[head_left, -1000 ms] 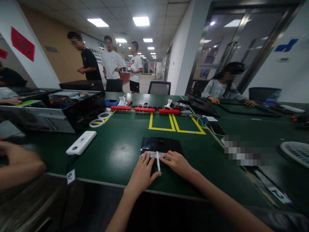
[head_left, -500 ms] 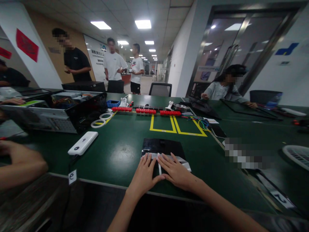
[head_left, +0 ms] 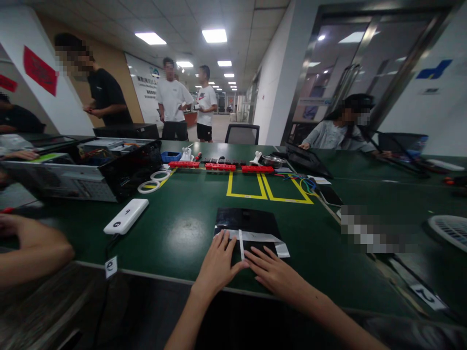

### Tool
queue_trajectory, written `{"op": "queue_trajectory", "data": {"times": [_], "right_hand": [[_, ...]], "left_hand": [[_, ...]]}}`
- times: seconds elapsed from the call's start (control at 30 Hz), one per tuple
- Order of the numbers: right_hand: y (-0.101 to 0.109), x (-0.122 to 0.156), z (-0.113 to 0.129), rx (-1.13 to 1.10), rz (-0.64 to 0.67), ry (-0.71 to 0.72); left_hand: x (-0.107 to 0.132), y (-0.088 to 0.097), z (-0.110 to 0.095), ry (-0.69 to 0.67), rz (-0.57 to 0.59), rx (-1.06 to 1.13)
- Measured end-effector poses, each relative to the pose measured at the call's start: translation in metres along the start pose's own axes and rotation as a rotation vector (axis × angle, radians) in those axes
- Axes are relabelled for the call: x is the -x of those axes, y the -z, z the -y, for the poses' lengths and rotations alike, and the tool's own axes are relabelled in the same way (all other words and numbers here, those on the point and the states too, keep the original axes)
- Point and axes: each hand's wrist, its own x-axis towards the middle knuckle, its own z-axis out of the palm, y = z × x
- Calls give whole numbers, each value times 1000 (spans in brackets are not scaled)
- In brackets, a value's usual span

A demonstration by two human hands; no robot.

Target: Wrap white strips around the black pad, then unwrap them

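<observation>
A glossy black flat sheet or bag lies on the green table in front of me, its exact kind unclear. Across it runs a silvery-white strip, and a narrow white strip crosses that lengthwise. My left hand rests flat on the near left part, fingers spread, thumb reaching to the narrow strip. My right hand lies flat over the near right part, fingers stretched out, just right of the narrow strip. The near edge of the black piece is hidden under both hands.
To the left lie a white power bank with a cable, white tape rings and an open computer case. Red racks line the back. At right are a phone and a white fan. Another person's arm rests at left.
My right hand has slid back toward me, uncovering more of the silvery strip. My left hand stays nearly still. Across the table, a person at right has raised a black frame.
</observation>
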Motion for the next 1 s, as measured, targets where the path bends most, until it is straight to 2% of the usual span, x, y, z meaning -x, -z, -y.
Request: {"op": "queue_trajectory", "data": {"times": [0.2, 0.33, 0.47, 0.53, 0.6, 0.7, 0.8, 0.9, 1.0], "right_hand": [[-1, 31, 11, -122, -124, -75], [3, 42, 14, -207, -219, -166], [18, 40, 6, -310, -302, -252], [29, 31, -2, -313, -342, -274], [40, 16, -11, -292, -352, -283], [53, -19, -20, -256, -253, -289], [59, -60, -22, -223, -41, -267], [52, -93, -17, -235, 185, -241], [35, -111, -11, -264, 338, -238]], "left_hand": [[0, 1, -3, 10, -101, 84], [4, 19, 4, 38, -185, 147], [10, 42, 38, 153, -217, 158], [13, 46, 60, 221, -222, 82], [16, 41, 79, 245, -193, 5], [19, 28, 94, 256, -113, -51], [20, 19, 96, 244, -86, -91], [21, 19, 96, 235, -84, -95], [21, 20, 97, 235, -90, -86]]}}
